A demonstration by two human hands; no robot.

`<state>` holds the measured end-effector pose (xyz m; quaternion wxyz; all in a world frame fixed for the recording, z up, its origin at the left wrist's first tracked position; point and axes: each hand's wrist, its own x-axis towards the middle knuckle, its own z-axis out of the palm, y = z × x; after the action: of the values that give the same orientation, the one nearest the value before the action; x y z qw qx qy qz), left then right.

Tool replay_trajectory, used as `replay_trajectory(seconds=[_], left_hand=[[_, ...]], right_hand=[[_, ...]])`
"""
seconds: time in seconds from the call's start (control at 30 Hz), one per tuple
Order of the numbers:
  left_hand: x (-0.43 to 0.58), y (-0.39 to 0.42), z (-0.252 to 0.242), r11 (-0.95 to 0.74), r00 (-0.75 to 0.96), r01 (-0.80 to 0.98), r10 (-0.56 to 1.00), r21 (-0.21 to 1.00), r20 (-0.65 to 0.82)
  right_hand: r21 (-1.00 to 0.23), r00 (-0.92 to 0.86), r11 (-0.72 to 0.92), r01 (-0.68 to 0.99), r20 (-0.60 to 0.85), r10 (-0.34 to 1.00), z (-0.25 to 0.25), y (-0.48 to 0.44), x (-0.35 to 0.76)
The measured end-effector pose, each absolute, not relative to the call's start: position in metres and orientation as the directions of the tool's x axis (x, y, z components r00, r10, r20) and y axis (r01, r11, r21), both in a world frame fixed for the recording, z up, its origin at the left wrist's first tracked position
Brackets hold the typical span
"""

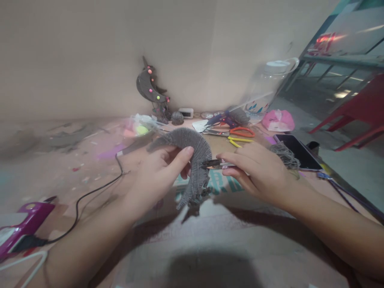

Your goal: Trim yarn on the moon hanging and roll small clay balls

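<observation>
My left hand (168, 172) is closed round the inner side of a grey crescent (199, 150) wrapped in ridged yarn, with the thumb on its face. Small dark shapes (195, 206) stand out from its lower end. In my right hand (252, 166), thumb and fingers pinch a slim object (214, 163) with a dark end and a silvery part. Its dark end touches or nearly touches the crescent's outer edge; its exact kind is unclear. Behind, a similar dark crescent (147, 86) with pink and green balls leans against the wall.
Scissors with orange handles (241, 133), yellow-handled pliers (240, 141) and a glue gun (223, 120) lie behind my hands. Right are grey yarn (285, 155), a phone (297, 152) and a large bottle (264, 92). A black cable (90, 192) runs left to a purple power strip (27, 224).
</observation>
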<state>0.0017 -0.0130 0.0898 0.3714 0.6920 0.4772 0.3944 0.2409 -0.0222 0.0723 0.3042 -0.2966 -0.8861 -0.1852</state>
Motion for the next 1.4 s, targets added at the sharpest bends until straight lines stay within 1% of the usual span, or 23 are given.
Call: replay_trajectory(seconds=[0.33, 0.63, 0.7, 0.83, 0.9, 0.97, 1.07, 1.17, 1.27, 1.4], left_hand=[[0.002, -0.013, 0.090, -0.254, 0.211, 0.378, 0.960, 0.890, 0.184], [0.001, -0.013, 0.089, -0.265, 0.232, 0.365, 0.954, 0.893, 0.188], [0.001, -0.012, 0.088, -0.260, 0.227, 0.372, 0.956, 0.891, 0.185], [0.000, -0.010, 0.086, -0.259, 0.222, 0.367, 0.957, 0.894, 0.186], [0.000, -0.010, 0.086, -0.257, 0.226, 0.356, 0.957, 0.898, 0.184], [0.000, -0.010, 0.086, -0.254, 0.232, 0.348, 0.956, 0.902, 0.180], [0.000, -0.009, 0.086, -0.260, 0.241, 0.341, 0.953, 0.903, 0.184], [-0.001, -0.009, 0.085, -0.254, 0.229, 0.335, 0.956, 0.907, 0.183], [-0.001, -0.009, 0.085, -0.243, 0.211, 0.359, 0.962, 0.901, 0.175], [-0.001, -0.010, 0.088, -0.251, 0.230, 0.377, 0.958, 0.892, 0.172]], right_hand=[[0.159, -0.632, 0.739, 0.655, 0.652, 0.419, 0.072, -0.023, 0.240], [0.160, -0.620, 0.730, 0.664, 0.663, 0.419, 0.071, -0.023, 0.239], [0.137, -0.611, 0.731, 0.668, 0.661, 0.435, 0.071, -0.023, 0.240], [0.021, -0.557, 0.744, 0.668, 0.677, 0.481, 0.072, -0.025, 0.243], [-0.009, -0.532, 0.740, 0.672, 0.690, 0.492, 0.073, -0.025, 0.247], [0.014, -0.524, 0.721, 0.693, 0.696, 0.490, 0.075, -0.023, 0.250], [0.083, -0.535, 0.691, 0.718, 0.702, 0.471, 0.076, -0.020, 0.252], [0.131, -0.564, 0.689, 0.712, 0.692, 0.451, 0.076, -0.017, 0.251], [0.146, -0.587, 0.703, 0.696, 0.680, 0.439, 0.075, -0.017, 0.250], [0.150, -0.602, 0.718, 0.679, 0.675, 0.428, 0.074, -0.017, 0.249]])
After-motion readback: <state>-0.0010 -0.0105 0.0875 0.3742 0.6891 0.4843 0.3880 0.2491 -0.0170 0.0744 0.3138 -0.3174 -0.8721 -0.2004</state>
